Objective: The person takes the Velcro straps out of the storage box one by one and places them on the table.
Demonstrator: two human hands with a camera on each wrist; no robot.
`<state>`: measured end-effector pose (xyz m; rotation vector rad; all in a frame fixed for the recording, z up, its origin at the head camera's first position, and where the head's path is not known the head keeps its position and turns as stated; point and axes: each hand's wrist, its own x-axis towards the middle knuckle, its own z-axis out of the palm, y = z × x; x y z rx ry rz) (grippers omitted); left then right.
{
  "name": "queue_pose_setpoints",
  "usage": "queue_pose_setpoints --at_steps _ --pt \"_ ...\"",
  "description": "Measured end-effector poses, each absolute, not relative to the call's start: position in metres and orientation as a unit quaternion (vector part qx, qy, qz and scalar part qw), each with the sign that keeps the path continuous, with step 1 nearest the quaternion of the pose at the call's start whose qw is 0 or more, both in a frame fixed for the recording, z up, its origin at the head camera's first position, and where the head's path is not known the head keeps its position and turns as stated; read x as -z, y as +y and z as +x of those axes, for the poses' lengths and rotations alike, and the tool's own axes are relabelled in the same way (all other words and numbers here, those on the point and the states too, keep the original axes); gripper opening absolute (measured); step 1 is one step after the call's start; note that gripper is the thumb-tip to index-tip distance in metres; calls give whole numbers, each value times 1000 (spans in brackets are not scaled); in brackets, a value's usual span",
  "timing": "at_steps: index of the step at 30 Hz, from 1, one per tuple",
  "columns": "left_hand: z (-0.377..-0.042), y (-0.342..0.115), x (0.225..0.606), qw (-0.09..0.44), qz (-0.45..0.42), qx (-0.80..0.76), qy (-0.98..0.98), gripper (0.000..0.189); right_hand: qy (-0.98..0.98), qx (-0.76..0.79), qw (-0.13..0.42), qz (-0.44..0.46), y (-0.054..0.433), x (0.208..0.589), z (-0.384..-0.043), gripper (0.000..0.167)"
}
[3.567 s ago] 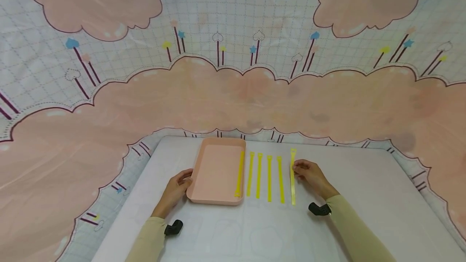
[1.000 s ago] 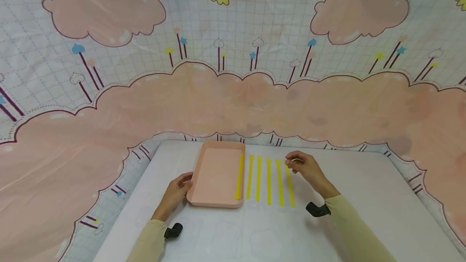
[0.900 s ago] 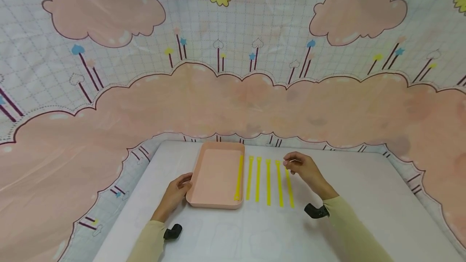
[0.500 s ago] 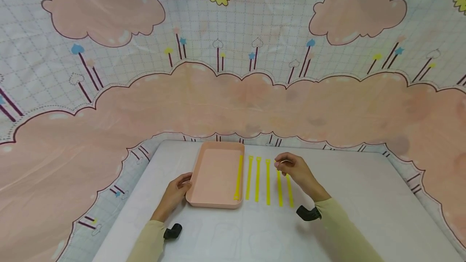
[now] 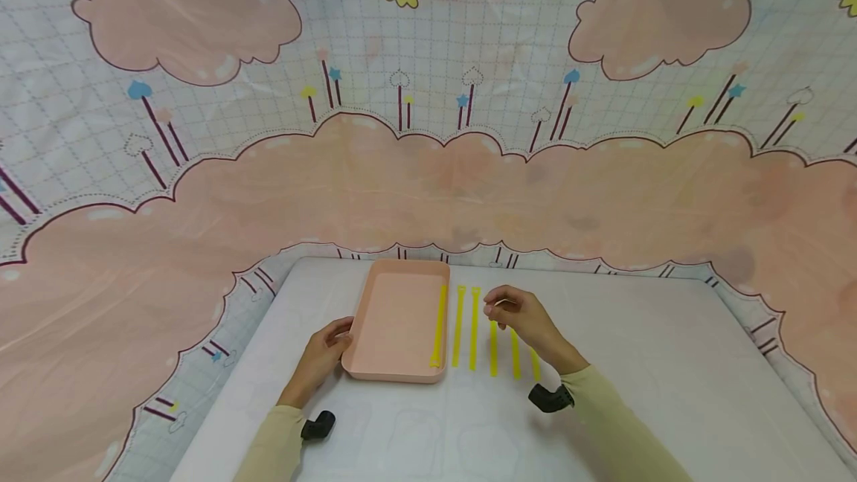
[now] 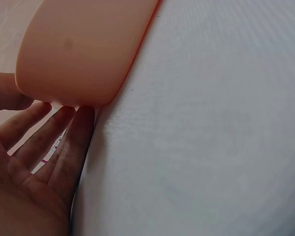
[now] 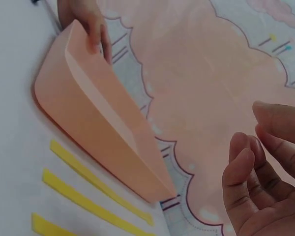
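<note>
My left hand [image 5: 321,359] holds the left wall of a peach-coloured tray [image 5: 395,326], thumb at the rim and fingertips against the outer side in the left wrist view. Inside the tray, a yellow strip [image 5: 439,329] with a widened end lies along the right wall. Several similar strips stand in a row to the right of it, among them a yellow strip [image 5: 458,329] nearest the tray and another yellow strip [image 5: 474,329]. Over the row hovers my right hand [image 5: 525,318], its fingers loosely curled around nothing. It hides the upper ends of the three rightmost strips.
The white table [image 5: 669,363] extends on both sides of the tray and in front. Behind it hangs a patterned cloth [image 5: 428,184] with clouds. A black wrist camera [image 5: 552,398] sits on the right wrist, another wrist camera [image 5: 318,425] on the left.
My right hand has let go of the rightmost strip, risen and moved left across the row towards the tray. That strip now lies tilted slightly. My left hand stays at the tray.
</note>
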<state>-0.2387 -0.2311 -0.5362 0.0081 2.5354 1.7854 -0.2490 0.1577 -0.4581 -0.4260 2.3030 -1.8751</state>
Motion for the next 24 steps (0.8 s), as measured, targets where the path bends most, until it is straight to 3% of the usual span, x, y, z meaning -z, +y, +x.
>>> queue_pose_setpoints --at_steps 18,24 --pt "-237 -230 533 15 -1 -566 824 42 752 625 99 -184 122 463 -250 32" --pt "-237 -230 533 11 -1 -561 828 41 757 613 111 -198 111 463 -250 27"
